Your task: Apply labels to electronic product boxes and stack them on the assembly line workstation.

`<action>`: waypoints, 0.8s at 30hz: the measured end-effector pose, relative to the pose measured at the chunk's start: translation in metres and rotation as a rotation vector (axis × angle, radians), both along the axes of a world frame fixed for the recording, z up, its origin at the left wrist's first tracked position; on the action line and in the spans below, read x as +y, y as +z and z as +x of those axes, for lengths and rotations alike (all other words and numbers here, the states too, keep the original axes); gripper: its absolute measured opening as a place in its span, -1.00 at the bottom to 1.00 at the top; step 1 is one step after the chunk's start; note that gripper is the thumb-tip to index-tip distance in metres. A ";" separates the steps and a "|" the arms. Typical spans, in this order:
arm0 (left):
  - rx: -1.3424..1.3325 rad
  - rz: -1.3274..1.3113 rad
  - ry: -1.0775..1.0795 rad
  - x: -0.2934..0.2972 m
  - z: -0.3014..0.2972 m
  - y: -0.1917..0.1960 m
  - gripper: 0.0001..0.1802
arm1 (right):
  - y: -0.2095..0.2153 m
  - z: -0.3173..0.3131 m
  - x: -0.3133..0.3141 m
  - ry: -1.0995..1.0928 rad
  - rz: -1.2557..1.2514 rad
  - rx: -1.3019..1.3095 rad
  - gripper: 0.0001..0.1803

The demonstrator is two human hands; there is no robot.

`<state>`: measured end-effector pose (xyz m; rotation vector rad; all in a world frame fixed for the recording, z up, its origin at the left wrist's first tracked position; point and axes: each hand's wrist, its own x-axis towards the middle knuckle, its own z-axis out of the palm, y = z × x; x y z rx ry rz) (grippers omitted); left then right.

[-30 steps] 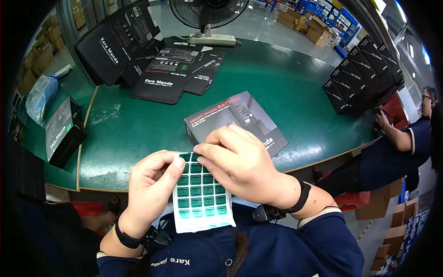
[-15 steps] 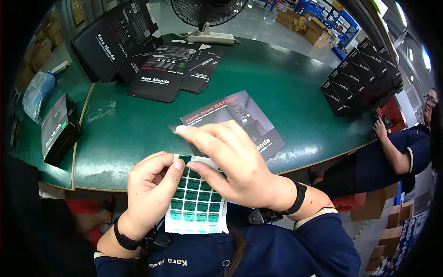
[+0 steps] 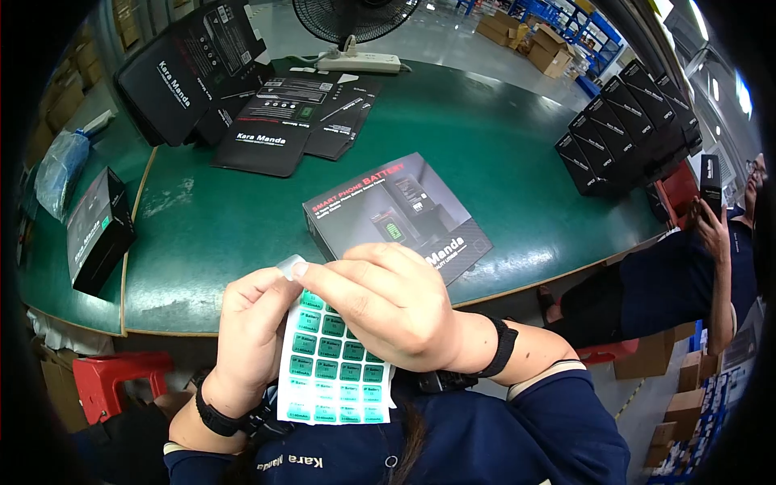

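Observation:
My left hand (image 3: pixel 257 323) pinches the upper left edge of a white sheet of green rectangular stickers (image 3: pixel 327 372), which hangs down in front of my chest. My right hand (image 3: pixel 392 303) reaches across the top of the sheet, its thumb hidden behind the fingers. Its index fingertip presses a small pale flap (image 3: pixel 288 265) at the sheet's top left corner, against my left fingertips. I cannot tell whether this flap is a lifted sticker or the bent backing. Just beyond my hands a black and grey printed box (image 3: pixel 404 202) lies on the green table (image 3: pixel 501 153).
Flattened black cartons (image 3: pixel 283 121) lie at the back left, below more upright ones (image 3: pixel 182 89). Another black box (image 3: pixel 101 230) stands at left. Several black boxes (image 3: pixel 622 129) are stacked at right, near a co-worker (image 3: pixel 679 267) holding a small box. A power strip (image 3: pixel 360 61) and fan (image 3: pixel 356 16) are at the back.
My right hand has come down and left, its index finger now at the sheet's top corner beside my left fingers. The co-worker at right has raised a small black box.

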<state>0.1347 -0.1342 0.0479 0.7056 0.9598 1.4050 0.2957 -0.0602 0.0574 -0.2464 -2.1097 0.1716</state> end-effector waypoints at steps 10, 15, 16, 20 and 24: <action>0.814 0.641 -0.176 0.008 -0.007 0.005 -0.82 | -0.004 0.084 0.041 -0.635 -0.465 0.257 -0.28; 0.866 0.539 -0.226 0.018 -0.003 -0.020 -0.74 | -0.046 0.078 0.018 -0.555 -0.825 0.348 -0.18; 0.806 0.583 -0.145 0.022 -0.007 -0.024 -0.83 | -0.049 0.076 0.010 -0.485 -0.796 0.417 -0.21; 0.459 0.446 0.176 0.041 -0.031 -0.035 -0.71 | -0.037 0.077 -0.003 -0.069 -1.172 0.531 -0.29; 0.282 0.346 0.247 0.046 -0.045 -0.042 -0.65 | -0.006 0.082 0.029 -0.308 -0.611 0.079 -0.45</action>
